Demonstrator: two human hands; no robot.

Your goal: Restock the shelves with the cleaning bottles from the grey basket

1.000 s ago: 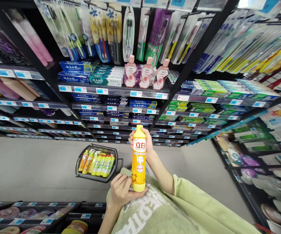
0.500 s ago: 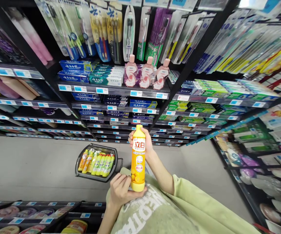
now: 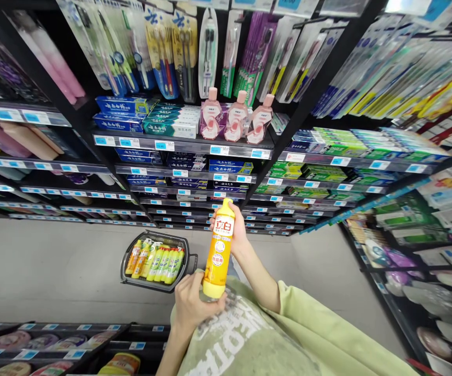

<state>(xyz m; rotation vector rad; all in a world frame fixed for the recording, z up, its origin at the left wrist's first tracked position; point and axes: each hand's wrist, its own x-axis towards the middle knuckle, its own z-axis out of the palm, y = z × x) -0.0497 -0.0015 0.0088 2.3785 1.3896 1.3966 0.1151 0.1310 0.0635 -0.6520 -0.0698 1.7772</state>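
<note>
At lower centre, the right hand point(image 3: 240, 227) clasped the bottle point(image 3: 218, 253) high, the half-curled left hand point(image 3: 189, 304) gripping its base, likely for steadiness.

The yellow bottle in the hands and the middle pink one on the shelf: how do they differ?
The yellow bottle is long and slim; the middle pink bottle is squatter, with an angular body.
The yellow bottle leans between left hand and right hand; the middle pink bottle stands on the shelf.
Both are capped.
</note>
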